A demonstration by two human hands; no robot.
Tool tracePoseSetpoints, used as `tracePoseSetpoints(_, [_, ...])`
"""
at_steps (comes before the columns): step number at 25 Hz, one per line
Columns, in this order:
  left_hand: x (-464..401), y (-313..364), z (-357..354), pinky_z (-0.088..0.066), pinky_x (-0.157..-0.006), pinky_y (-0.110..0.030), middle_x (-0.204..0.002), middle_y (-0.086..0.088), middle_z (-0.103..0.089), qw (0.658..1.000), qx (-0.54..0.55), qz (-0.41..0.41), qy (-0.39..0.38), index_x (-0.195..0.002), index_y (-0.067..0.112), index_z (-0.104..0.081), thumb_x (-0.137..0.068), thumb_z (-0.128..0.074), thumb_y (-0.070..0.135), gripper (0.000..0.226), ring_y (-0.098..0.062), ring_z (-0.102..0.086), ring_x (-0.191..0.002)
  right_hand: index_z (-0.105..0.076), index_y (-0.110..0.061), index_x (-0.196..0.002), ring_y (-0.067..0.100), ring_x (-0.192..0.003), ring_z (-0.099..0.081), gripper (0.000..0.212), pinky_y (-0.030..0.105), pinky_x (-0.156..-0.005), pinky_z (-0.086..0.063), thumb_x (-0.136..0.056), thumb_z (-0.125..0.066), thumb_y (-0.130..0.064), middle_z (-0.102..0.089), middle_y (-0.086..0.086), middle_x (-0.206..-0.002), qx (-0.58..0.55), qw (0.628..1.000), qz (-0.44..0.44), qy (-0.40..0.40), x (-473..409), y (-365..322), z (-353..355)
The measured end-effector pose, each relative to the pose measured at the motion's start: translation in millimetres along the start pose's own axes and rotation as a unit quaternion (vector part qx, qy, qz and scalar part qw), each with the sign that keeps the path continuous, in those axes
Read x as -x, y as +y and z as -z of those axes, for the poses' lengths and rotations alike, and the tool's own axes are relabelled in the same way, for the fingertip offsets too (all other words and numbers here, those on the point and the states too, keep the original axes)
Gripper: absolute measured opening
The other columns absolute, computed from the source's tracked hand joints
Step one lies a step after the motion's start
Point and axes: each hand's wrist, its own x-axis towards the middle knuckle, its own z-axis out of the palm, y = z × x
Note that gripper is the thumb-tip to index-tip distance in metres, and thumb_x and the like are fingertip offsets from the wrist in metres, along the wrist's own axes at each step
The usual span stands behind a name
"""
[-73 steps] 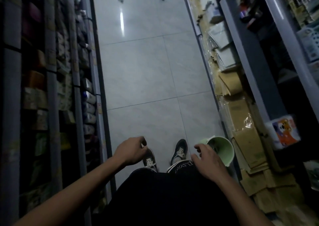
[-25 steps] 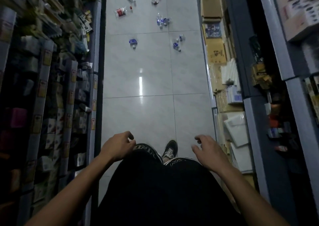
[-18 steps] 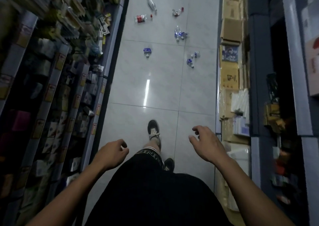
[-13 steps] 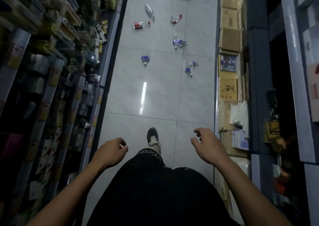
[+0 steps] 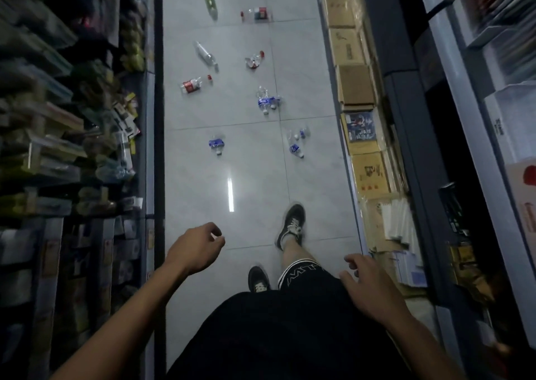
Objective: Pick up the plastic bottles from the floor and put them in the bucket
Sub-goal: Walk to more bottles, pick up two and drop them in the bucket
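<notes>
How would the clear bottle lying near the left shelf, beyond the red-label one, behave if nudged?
The clear bottle lies on its side on smooth glossy floor tiles, so it would probably roll or skid. It looks see-through and empty, so likely light. Unlike the crumpled bottle, it seems uncrushed, perhaps fairly stiff.

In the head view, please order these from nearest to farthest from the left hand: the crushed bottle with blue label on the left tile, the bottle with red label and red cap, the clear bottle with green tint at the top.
From the left hand:
1. Crushed blue-label bottle, straight ahead on the floor.
2. Red-label bottle with red cap, farther on, nearer the left shelves.
3. Clear green-tinted bottle, at the far end of the aisle.
</notes>
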Motion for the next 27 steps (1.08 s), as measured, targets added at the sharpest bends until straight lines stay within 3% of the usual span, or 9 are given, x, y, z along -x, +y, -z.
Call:
tracePoseSetpoints(5, [-73, 47, 57, -0.043, -0.064, -0.029, -0.106, 0.007, -0.073, 1.000, 0.010, 0.020, 0.003, -0.112, 0.034, -0.064, -0.094, -0.050, 0.047, 0.026, -0.009, -0.062, -0.084, -0.057, -0.025, -0.133, 0.014, -0.110, -0.060, 0.042, 0.037, -0.094, -0.051, -0.095, -0.055, -0.043, -0.059, -0.003, -0.128, -0.007, 1.000, 0.019, -0.015, -112, -53, 66])
tracePoseSetpoints(9, [-109, 65, 94, -0.039, -0.059, -0.026, -0.104, 0.009, -0.073, 0.998, 0.032, 0.054, 0.012, -0.107, 0.039, -0.063, -0.090, -0.047, 0.055, 0.028, -0.008, -0.061, -0.083, -0.057, -0.023, -0.134, 0.014, -0.111, -0.060, 0.044, 0.036, -0.095, -0.051, -0.096, -0.055, -0.044, -0.059, -0.001, -0.129, 0.042, 0.995, 0.088, -0.036, -205, -118, 125])
tracePoseSetpoints(15, [-156, 47, 155, -0.047, -0.069, -0.030, -0.099, 0.009, -0.074, 0.986, 0.103, 0.128, 0.017, -0.105, 0.038, -0.064, -0.090, -0.050, 0.051, 0.025, -0.010, -0.064, -0.082, -0.055, -0.023, -0.135, 0.015, -0.110, -0.061, 0.044, 0.039, -0.092, -0.053, -0.098, -0.053, -0.047, -0.060, 0.000, -0.128, 0.113, 0.980, 0.158, -0.052, -323, -237, 178])
tracePoseSetpoints(21, [-247, 27, 238, -0.054, -0.081, -0.035, -0.105, 0.008, -0.073, 0.980, 0.129, 0.149, 0.007, -0.107, 0.036, -0.064, -0.092, -0.051, 0.048, 0.023, -0.016, -0.065, -0.091, -0.056, -0.022, -0.134, 0.013, -0.104, -0.061, 0.043, 0.039, -0.090, -0.054, -0.098, -0.056, -0.044, -0.062, -0.001, -0.123, 0.098, 0.987, 0.110, -0.061, -394, -316, 183])
tracePoseSetpoints(27, [-341, 65, 297, -0.053, -0.081, -0.036, -0.112, 0.000, -0.073, 0.984, 0.075, 0.156, 0.051, -0.112, 0.029, -0.064, -0.092, -0.046, 0.044, 0.031, -0.026, -0.065, -0.098, -0.057, -0.025, -0.131, 0.009, -0.101, -0.059, 0.040, 0.033, -0.085, -0.052, -0.095, -0.059, -0.044, -0.059, -0.004, -0.121, 0.063, 0.989, 0.052, -0.127, -430, -324, 166])
